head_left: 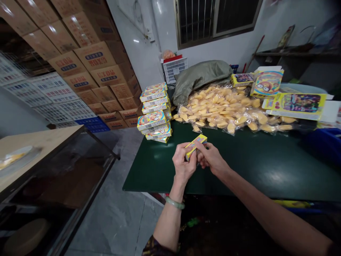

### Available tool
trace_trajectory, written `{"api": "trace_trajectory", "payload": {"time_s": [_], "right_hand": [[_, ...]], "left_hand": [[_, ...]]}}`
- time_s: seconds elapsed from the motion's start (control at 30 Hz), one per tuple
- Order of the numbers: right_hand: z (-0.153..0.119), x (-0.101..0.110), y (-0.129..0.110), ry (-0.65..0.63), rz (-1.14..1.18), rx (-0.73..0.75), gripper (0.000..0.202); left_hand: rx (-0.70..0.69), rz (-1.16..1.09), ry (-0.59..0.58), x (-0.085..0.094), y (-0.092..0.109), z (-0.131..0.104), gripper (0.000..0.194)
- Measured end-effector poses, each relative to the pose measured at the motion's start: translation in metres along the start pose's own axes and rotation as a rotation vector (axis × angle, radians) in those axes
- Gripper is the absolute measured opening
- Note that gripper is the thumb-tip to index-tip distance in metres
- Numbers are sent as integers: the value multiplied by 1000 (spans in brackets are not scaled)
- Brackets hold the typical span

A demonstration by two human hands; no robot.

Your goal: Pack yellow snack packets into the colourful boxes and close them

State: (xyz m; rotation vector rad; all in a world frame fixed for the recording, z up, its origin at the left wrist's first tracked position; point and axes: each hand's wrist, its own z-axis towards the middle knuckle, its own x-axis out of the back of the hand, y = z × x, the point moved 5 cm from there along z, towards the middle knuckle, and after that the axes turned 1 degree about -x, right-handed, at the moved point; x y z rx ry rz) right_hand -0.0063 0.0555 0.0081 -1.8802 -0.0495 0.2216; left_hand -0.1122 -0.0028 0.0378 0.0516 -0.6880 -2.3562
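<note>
Both my hands hold one small yellow printed box (196,144) just above the near edge of the dark green table (266,167). My left hand (182,163) grips its lower end and wears a green bangle at the wrist. My right hand (211,158) pinches the box from the right side. Behind and to the left stands a stack of the same boxes (155,112). A pile of small clear bags with yellow pieces (226,108) lies further back on the table.
Flat printed cartons (297,105) and upright boxes (267,82) sit at the back right. A grey-green sack (199,76) and a white basket (176,68) lie behind the pile. Brown cardboard cases (90,64) are stacked at the left wall. A wooden-topped counter (34,145) stands at left.
</note>
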Motion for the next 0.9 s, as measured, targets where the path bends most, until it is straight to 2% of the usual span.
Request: {"api": "trace_trajectory", "payload": {"time_s": [0.23, 0.37, 0.53, 0.6, 0.7, 0.8, 0.9], "right_hand": [[8, 1, 14, -25, 21, 91, 52], [10, 2, 34, -59, 5, 55, 54], [7, 9, 68, -84, -14, 8, 80], [7, 13, 76, -99, -21, 17, 87], [5, 19, 80, -167, -10, 33, 82], [1, 23, 78, -236, 18, 25, 72], [-3, 25, 71, -260, 26, 24, 60]], "left_hand": [[6, 29, -66, 4, -3, 2, 11], [46, 61, -81, 7, -7, 4, 10], [153, 127, -75, 19, -13, 8, 13], [213, 149, 6, 34, -20, 12, 14], [284, 172, 262, 73, -37, 30, 21], [308, 192, 489, 113, -63, 65, 29], [304, 209, 548, 133, -97, 108, 31]]}}
